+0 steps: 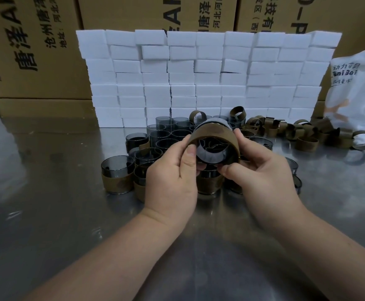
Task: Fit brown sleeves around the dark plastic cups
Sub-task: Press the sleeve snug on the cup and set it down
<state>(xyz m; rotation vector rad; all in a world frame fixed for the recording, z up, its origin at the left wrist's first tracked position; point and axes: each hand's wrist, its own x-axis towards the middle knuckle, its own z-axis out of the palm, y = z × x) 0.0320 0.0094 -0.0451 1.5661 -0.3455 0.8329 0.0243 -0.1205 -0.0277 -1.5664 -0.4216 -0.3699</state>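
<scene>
Block wall (199, 79) at 12, cartons (36, 51) behind, bag (355, 88) at 2. Hands hide part of the cluster from me.

I see cup (212, 154) lying tilted above worktop (47, 192), mouth toward me, sleeve (216, 132) around it. Left hand (172, 170) pinches sleeve at 9, right hand (261, 170) at 4, fingers curled.

One held cup. Three sleeved cups (117, 177) at 8. Bare cups (166, 131) about a dozen. Loose sleeves (307, 142) at 2, too piled to count.

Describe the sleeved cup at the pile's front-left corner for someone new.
A wall of white foam blocks backs the metal table; a pile of dark cups stands before it. The target cup is at the pile's front-left corner, left of the left hand. Unlike the bare cups behind, it wears a brown sleeve round its lower half and is leftmost.
</scene>
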